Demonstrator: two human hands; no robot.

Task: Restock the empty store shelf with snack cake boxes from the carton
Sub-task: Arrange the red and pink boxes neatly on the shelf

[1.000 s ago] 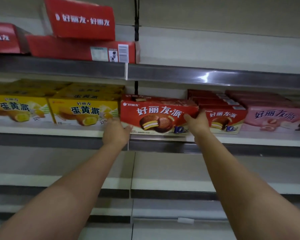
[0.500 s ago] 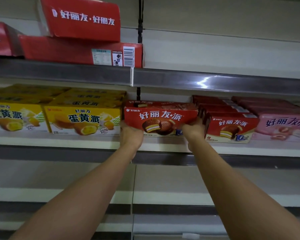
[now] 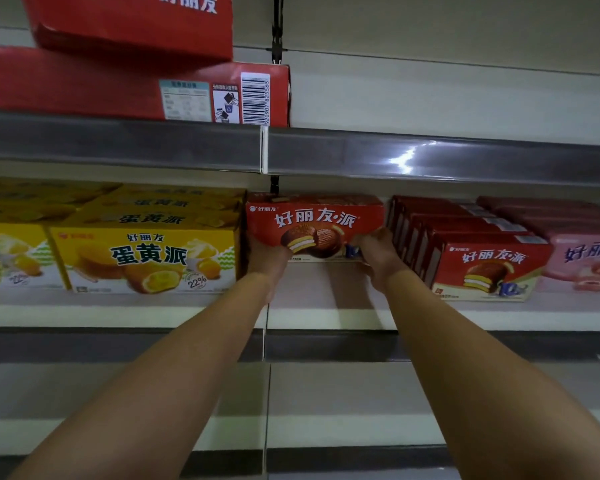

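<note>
A red snack cake box (image 3: pixel 314 223) with a chocolate pie picture stands on the middle shelf (image 3: pixel 326 317), set back from the front edge. It sits between the yellow boxes on its left and a row of matching red boxes (image 3: pixel 485 265) on its right. My left hand (image 3: pixel 267 254) grips its lower left corner. My right hand (image 3: pixel 378 258) grips its lower right corner, fingers round the side. Both arms reach straight forward. No carton is in view.
Yellow egg-yolk pie boxes (image 3: pixel 146 258) fill the shelf's left part, and pink boxes (image 3: pixel 586 258) stand at the far right. Large red cartons (image 3: pixel 84 84) lie stacked on the shelf above. Lower shelves (image 3: pixel 326 427) run beneath my arms.
The red box has gone from the shelf's front edge deeper into the gap between the yellow and red rows. Both hands moved forward with it.
</note>
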